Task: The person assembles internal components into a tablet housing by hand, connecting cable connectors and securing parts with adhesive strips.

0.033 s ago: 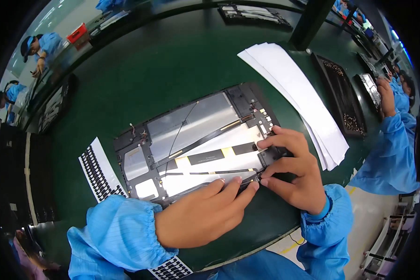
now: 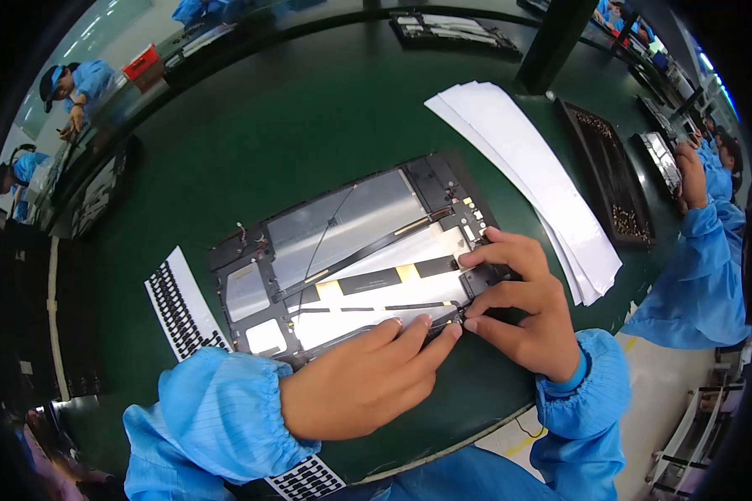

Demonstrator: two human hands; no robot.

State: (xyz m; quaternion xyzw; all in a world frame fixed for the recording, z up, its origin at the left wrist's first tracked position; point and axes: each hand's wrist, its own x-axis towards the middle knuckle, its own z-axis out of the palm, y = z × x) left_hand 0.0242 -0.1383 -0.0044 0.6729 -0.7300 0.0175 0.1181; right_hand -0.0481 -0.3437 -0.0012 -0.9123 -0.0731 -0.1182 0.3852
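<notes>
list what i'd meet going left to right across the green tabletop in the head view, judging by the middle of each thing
White sheet with black pieces → opened flat device → long white sheets → black tray → another person's hand.

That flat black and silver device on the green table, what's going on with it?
A person in blue sleeves has both bare hands on the opened flat device, its insides showing. The left hand lies palm down along its near edge; the right hand has its fingers at the right side, close to the left fingertips. Whether they pinch anything small is hidden. White sheets lie to the right, and a sheet of black pieces to the left.
</notes>
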